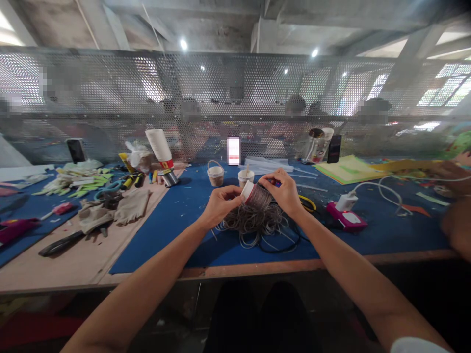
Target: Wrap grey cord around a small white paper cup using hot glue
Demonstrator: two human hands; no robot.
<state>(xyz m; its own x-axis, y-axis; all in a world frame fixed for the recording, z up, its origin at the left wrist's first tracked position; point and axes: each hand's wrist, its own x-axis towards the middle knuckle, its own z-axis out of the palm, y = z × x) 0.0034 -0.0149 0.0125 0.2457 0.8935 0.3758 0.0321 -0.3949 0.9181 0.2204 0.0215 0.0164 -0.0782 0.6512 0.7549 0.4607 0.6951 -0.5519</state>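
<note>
Paper cup (247,190), its side largely covered by a cord wrapping (262,197), is held tilted above a loose heap of grey-brown cord (255,220) on the blue mat (158,240). The pale end is grasped between the thumb and fingers of the left hand (220,205), while the cord wrapping is pinched near its upper edge by the right hand (284,190); whether a free strand is also held there cannot be told. The step in hand is judged to be the laying or pressing of cord around the cup. For that, the cup is best kept steady by a light grip at the pale end, since thin paper could be dented by a hard squeeze. Each turn should be laid snugly against its neighbour, with even tension, so that no gap is left and no strand is crossed. Slack is best drawn from the heap in short lengths, as its loops could easily be snagged or tangled with the black cable (281,250) lying beside it. The small handled basket (215,177) and the white cup (243,175), both standing just beyond, should be left unbumped.
</note>
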